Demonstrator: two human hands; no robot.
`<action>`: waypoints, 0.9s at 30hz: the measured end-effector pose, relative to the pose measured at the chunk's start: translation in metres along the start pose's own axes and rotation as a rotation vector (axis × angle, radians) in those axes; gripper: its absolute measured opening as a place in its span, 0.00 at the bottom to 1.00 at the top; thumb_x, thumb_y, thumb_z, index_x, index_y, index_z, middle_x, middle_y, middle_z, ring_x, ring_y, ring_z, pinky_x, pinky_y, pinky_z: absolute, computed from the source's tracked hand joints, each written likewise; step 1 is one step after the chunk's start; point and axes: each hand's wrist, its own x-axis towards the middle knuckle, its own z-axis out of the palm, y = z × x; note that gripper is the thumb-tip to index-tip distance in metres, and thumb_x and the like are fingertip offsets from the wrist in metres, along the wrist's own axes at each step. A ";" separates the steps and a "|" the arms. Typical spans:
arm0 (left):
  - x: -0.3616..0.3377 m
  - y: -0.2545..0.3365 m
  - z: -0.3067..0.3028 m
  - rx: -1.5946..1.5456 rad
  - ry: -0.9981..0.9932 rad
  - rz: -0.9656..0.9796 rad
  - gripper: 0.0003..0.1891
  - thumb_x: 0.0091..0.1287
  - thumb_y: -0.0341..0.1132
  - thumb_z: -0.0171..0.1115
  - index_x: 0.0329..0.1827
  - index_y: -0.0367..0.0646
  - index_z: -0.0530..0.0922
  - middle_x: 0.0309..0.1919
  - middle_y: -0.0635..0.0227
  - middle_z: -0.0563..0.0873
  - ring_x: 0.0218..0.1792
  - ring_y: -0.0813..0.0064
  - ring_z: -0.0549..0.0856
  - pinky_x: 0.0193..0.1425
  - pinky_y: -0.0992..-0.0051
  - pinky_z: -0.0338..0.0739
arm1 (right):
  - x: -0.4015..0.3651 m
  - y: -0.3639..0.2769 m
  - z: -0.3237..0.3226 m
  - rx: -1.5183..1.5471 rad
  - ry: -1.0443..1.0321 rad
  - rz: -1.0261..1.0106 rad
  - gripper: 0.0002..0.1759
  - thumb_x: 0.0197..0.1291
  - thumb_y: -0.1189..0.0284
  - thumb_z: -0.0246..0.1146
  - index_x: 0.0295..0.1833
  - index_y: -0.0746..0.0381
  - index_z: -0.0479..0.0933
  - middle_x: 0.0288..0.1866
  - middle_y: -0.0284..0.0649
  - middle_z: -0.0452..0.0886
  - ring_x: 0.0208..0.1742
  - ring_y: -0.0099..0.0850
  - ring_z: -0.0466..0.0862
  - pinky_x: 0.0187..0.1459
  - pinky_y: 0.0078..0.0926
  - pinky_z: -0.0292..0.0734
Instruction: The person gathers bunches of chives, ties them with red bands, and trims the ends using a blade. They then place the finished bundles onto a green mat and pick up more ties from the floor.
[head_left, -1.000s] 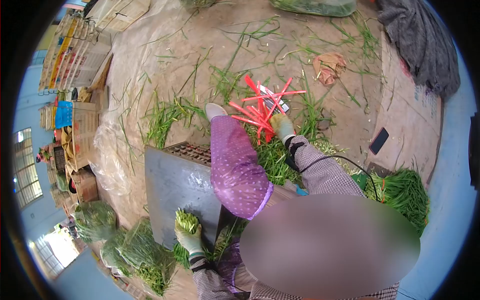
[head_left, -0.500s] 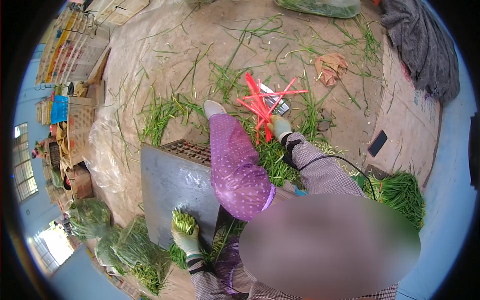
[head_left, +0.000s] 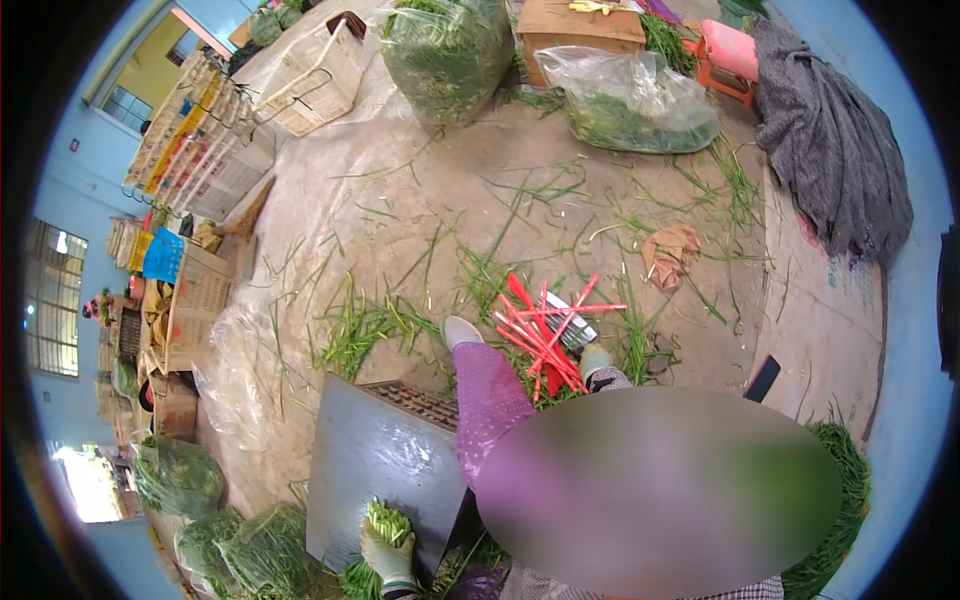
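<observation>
My left hand (head_left: 388, 560), in a pale glove, is closed round a bunch of green stalks (head_left: 388, 522) with its pale ends upward. It rests at the lower part of a smooth grey metal slab (head_left: 375, 460), which has a brown slotted strip along its far edge. Red flat strips (head_left: 545, 335) lie crossed in a loose pile ahead of my knee. Beside them is my right hand (head_left: 596, 360), also gloved, close to a silvery-white object (head_left: 570, 325) partly under the strips. Its fingers are too small and covered to make out.
Loose green leaves (head_left: 360, 335) litter the floor. Bagged greens (head_left: 275, 550) stand at lower left, more bags (head_left: 640, 110) at the back. A phone (head_left: 763, 378) lies at right near a heap of greens (head_left: 845, 500). White crates (head_left: 315, 90) stand at back left.
The view has tilted up, showing more of the room's far end. My right hand has shifted from the near end of the red strips to their right side. My left hand still grips the bunch.
</observation>
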 end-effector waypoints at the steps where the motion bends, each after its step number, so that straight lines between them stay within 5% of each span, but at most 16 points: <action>1: 0.009 -0.009 -0.003 -0.077 -0.030 -0.040 0.37 0.55 0.49 0.74 0.66 0.47 0.72 0.55 0.59 0.83 0.52 0.55 0.83 0.53 0.52 0.80 | 0.000 0.000 -0.005 0.012 0.010 -0.003 0.23 0.58 0.62 0.69 0.56 0.62 0.79 0.53 0.52 0.86 0.50 0.46 0.89 0.49 0.45 0.85; 2: 0.025 -0.041 -0.017 0.250 -0.051 0.164 0.47 0.43 0.45 0.81 0.70 0.45 0.69 0.58 0.56 0.80 0.56 0.52 0.81 0.60 0.55 0.77 | -0.004 0.000 -0.015 0.022 0.021 -0.004 0.23 0.57 0.63 0.68 0.56 0.62 0.79 0.53 0.53 0.86 0.50 0.46 0.89 0.50 0.45 0.85; 5: 0.045 -0.068 -0.023 0.540 -0.077 0.338 0.61 0.29 0.42 0.89 0.74 0.43 0.65 0.60 0.53 0.78 0.60 0.51 0.78 0.66 0.58 0.75 | -0.028 0.002 -0.077 -0.096 0.165 -0.206 0.25 0.53 0.64 0.70 0.55 0.63 0.77 0.49 0.52 0.87 0.48 0.46 0.90 0.48 0.45 0.85; 9: 0.005 -0.019 -0.014 0.863 -0.007 0.431 0.60 0.31 0.47 0.89 0.72 0.42 0.66 0.59 0.54 0.79 0.60 0.52 0.78 0.64 0.58 0.75 | -0.031 0.039 -0.136 -0.385 0.181 -0.285 0.12 0.60 0.63 0.64 0.43 0.57 0.87 0.38 0.44 0.90 0.43 0.45 0.91 0.42 0.45 0.85; 11: -0.009 0.006 -0.008 1.054 0.045 0.482 0.58 0.33 0.49 0.89 0.71 0.42 0.67 0.58 0.54 0.79 0.59 0.53 0.79 0.64 0.58 0.75 | -0.031 0.071 -0.159 -0.609 0.041 -0.378 0.13 0.65 0.64 0.59 0.45 0.49 0.90 0.45 0.38 0.91 0.47 0.41 0.91 0.43 0.50 0.83; 15: -0.009 0.011 -0.013 1.086 0.032 0.496 0.55 0.36 0.51 0.87 0.69 0.42 0.68 0.56 0.54 0.81 0.58 0.55 0.81 0.65 0.59 0.75 | -0.124 0.089 -0.278 -0.369 -0.067 -0.166 0.18 0.59 0.54 0.66 0.40 0.58 0.89 0.42 0.48 0.90 0.48 0.48 0.89 0.49 0.45 0.83; 16: -0.011 0.014 -0.013 1.082 0.014 0.485 0.54 0.37 0.51 0.87 0.69 0.42 0.68 0.56 0.55 0.82 0.59 0.56 0.81 0.65 0.59 0.75 | -0.141 0.093 -0.296 -0.249 -0.096 -0.145 0.25 0.60 0.46 0.64 0.48 0.55 0.88 0.49 0.49 0.88 0.53 0.46 0.88 0.52 0.43 0.82; 17: -0.012 0.018 -0.012 1.005 -0.021 0.471 0.53 0.38 0.50 0.87 0.69 0.42 0.69 0.55 0.56 0.83 0.58 0.58 0.82 0.65 0.60 0.76 | -0.154 0.100 -0.306 -0.139 -0.135 -0.129 0.32 0.60 0.38 0.62 0.56 0.52 0.86 0.57 0.50 0.86 0.57 0.44 0.86 0.55 0.40 0.81; 18: -0.021 0.032 -0.012 0.936 -0.051 0.433 0.51 0.39 0.49 0.86 0.69 0.43 0.70 0.55 0.58 0.84 0.57 0.59 0.83 0.65 0.62 0.76 | -0.138 0.114 -0.295 -0.157 0.003 -0.142 0.32 0.64 0.41 0.61 0.60 0.55 0.83 0.59 0.51 0.85 0.59 0.44 0.85 0.56 0.40 0.80; 19: -0.024 0.044 -0.006 1.068 -0.129 0.613 0.36 0.52 0.46 0.74 0.64 0.43 0.74 0.54 0.61 0.86 0.57 0.61 0.84 0.63 0.64 0.77 | -0.126 0.130 -0.281 -0.183 0.115 -0.176 0.31 0.68 0.45 0.60 0.64 0.57 0.80 0.61 0.52 0.83 0.61 0.44 0.83 0.56 0.39 0.79; 21: -0.021 0.058 -0.003 1.373 -0.205 1.134 0.15 0.73 0.38 0.50 0.54 0.46 0.82 0.53 0.65 0.87 0.57 0.63 0.84 0.60 0.66 0.79 | -0.148 0.124 -0.305 0.205 0.369 -0.363 0.28 0.68 0.54 0.63 0.66 0.60 0.76 0.51 0.48 0.83 0.48 0.38 0.83 0.47 0.34 0.79; 23: -0.041 0.064 -0.020 0.952 -0.173 0.874 0.20 0.67 0.47 0.62 0.55 0.45 0.80 0.51 0.61 0.87 0.54 0.59 0.85 0.56 0.62 0.81 | -0.226 0.044 -0.350 0.496 0.332 -0.519 0.28 0.70 0.64 0.65 0.72 0.60 0.71 0.45 0.39 0.81 0.37 0.25 0.79 0.38 0.23 0.77; 24: -0.021 0.041 -0.021 0.868 -0.153 0.529 0.34 0.55 0.54 0.75 0.59 0.44 0.78 0.51 0.57 0.87 0.55 0.57 0.85 0.58 0.61 0.80 | -0.262 0.010 -0.365 0.619 0.274 -0.597 0.30 0.71 0.69 0.66 0.75 0.60 0.68 0.42 0.34 0.79 0.32 0.19 0.78 0.33 0.18 0.77; 25: -0.023 0.040 -0.027 0.905 -0.108 0.507 0.52 0.44 0.57 0.82 0.70 0.40 0.70 0.56 0.52 0.85 0.61 0.55 0.82 0.66 0.62 0.77 | -0.274 -0.013 -0.371 0.807 0.129 -0.695 0.31 0.71 0.72 0.65 0.76 0.60 0.66 0.41 0.33 0.79 0.31 0.18 0.78 0.33 0.17 0.77; 27: -0.006 0.030 -0.034 0.850 -0.182 0.469 0.59 0.44 0.58 0.82 0.76 0.37 0.63 0.63 0.49 0.80 0.65 0.53 0.79 0.71 0.63 0.72 | -0.296 -0.064 -0.348 0.891 0.137 -0.880 0.29 0.71 0.73 0.64 0.76 0.61 0.66 0.40 0.34 0.80 0.32 0.19 0.79 0.34 0.19 0.78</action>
